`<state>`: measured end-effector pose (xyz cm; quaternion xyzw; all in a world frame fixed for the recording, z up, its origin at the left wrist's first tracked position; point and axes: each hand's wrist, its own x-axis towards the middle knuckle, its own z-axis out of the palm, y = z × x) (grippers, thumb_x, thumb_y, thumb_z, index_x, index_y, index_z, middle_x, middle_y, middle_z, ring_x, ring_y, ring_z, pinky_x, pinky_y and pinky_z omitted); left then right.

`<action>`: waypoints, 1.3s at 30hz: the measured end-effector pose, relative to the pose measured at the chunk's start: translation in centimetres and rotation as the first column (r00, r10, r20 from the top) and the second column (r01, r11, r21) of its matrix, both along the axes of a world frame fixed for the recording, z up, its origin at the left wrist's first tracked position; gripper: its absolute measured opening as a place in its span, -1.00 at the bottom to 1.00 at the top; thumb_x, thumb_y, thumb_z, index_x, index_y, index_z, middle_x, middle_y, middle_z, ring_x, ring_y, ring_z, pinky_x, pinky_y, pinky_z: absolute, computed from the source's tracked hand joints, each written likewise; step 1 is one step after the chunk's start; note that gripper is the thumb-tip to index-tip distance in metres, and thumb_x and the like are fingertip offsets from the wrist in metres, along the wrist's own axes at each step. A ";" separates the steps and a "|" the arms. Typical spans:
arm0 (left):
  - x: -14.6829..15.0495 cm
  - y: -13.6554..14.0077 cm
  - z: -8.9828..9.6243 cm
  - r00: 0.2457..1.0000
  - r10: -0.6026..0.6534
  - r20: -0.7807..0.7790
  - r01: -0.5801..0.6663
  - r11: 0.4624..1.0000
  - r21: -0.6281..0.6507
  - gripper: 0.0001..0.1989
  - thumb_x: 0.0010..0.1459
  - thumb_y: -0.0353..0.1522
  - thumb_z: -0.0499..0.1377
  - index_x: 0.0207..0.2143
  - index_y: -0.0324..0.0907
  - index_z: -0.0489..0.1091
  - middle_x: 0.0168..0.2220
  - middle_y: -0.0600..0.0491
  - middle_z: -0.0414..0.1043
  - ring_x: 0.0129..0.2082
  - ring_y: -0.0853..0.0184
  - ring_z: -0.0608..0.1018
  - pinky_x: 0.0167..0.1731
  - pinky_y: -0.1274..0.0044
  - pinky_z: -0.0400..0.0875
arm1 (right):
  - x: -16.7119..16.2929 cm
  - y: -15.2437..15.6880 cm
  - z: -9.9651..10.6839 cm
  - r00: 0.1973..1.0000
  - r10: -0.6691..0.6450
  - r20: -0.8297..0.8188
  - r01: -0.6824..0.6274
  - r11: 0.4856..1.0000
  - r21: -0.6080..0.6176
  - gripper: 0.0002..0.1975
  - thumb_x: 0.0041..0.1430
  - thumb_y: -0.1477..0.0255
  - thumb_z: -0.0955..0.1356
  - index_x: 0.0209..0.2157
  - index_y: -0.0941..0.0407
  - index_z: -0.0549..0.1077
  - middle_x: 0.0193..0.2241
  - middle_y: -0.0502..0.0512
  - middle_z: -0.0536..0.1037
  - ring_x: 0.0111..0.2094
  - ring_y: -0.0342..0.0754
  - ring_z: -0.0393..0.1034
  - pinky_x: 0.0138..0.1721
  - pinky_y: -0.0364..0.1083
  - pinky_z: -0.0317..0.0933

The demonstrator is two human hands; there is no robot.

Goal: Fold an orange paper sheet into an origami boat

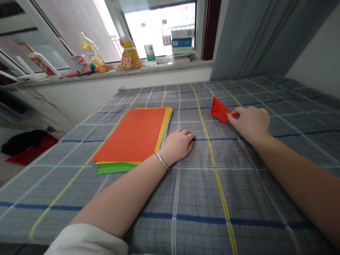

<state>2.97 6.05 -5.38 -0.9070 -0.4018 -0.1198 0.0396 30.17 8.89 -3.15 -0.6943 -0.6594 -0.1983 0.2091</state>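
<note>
Red paper, folded into a small pointed form (219,110), stands on the right-hand part of a grey plaid cloth (148,226), nearer its far edge than its near one. Your right hand (249,122) is at the form's right end: your thumb and index finger pinch its lower corner, and the peak rises at the far left of the shape.

Your left hand (177,143) rests palm down on the cloth, well apart from the red form. Its fingers are released and loosely bent, with no object seen in them; what lies under the palm is hidden. A silver metal bangle (161,160) circles that wrist, and a white fabric sleeve (87,241) covers the arm above.

Just beside your left hand, toward the cloth's left edge, lies a stack of flat coloured paper sheets (132,132). Orange is on top; yellow, blue and green borders show beneath it, the green one sticking out at the near side.

Beyond the cloth's far edge, a speckled stone windowsill (111,75) carries a yellow-labelled plastic bottle (92,53), a yellow container (131,55), a white and green tube (150,55), a clear bottle (166,39) and stacked boxes (182,41). A grey curtain (255,39) hangs near the cloth's far right corner.
</note>
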 end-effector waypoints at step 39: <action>0.4 -0.5 0.4 0.996 0.024 -0.082 -0.024 1.000 0.010 -0.70 0.30 -0.38 -0.01 0.00 -0.19 0.41 -0.04 -0.05 0.46 -0.05 0.19 0.48 -0.01 0.37 0.42 | 0.6 1.5 -0.7 1.000 -0.005 -0.019 0.003 0.997 -0.077 -0.57 0.16 0.26 0.31 0.04 0.09 0.45 -0.35 0.21 0.59 -0.29 0.13 0.43 -0.25 0.05 0.07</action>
